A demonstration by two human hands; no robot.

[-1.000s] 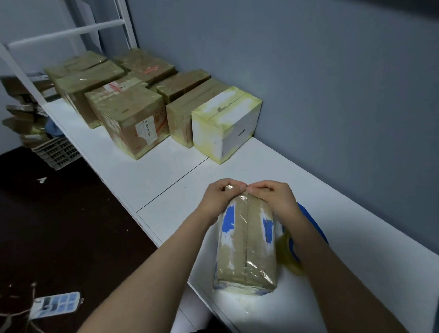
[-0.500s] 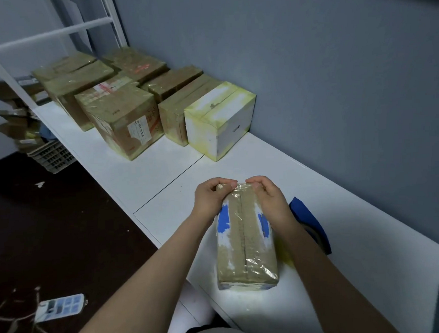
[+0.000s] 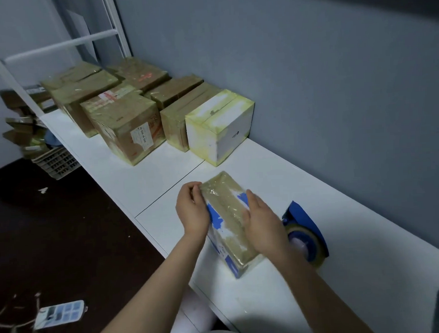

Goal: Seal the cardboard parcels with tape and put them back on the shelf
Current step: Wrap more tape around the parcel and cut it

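A small parcel (image 3: pixel 229 224), brown with blue and white patches and covered in glossy clear tape, lies on the white shelf (image 3: pixel 321 288) in the near middle. Its long side runs from near to far, and the far end is turned a little to the left.

The left hand (image 3: pixel 191 213) is at the parcel's far left corner. Its fingers (image 3: pixel 195 190) are curled and pinch the taped edge there. The right hand (image 3: pixel 263 227) lies over the parcel's upper right edge. Its fingers (image 3: pixel 253 200) are fairly straight and point away, pressing flat on the tape, with the thumb on the top face. Both hands are slightly blurred.

Just right of the parcel, partly behind the right wrist, a blue tape dispenser (image 3: pixel 308 228) with a roll of clear tape stands on the shelf.

Farther along to the left, a white box (image 3: pixel 221 125) with yellowish tape on its edges sits against the grey wall (image 3: pixel 310 72). It touches a row of brown parcels (image 3: pixel 124 120), which are packed close together and reach back to the shelf's white frame.

Beyond the shelf's left edge, on the dark floor (image 3: pixel 64 238), a slatted crate (image 3: pixel 56 162) stands at the far end and a power strip (image 3: pixel 59 313) lies nearer.
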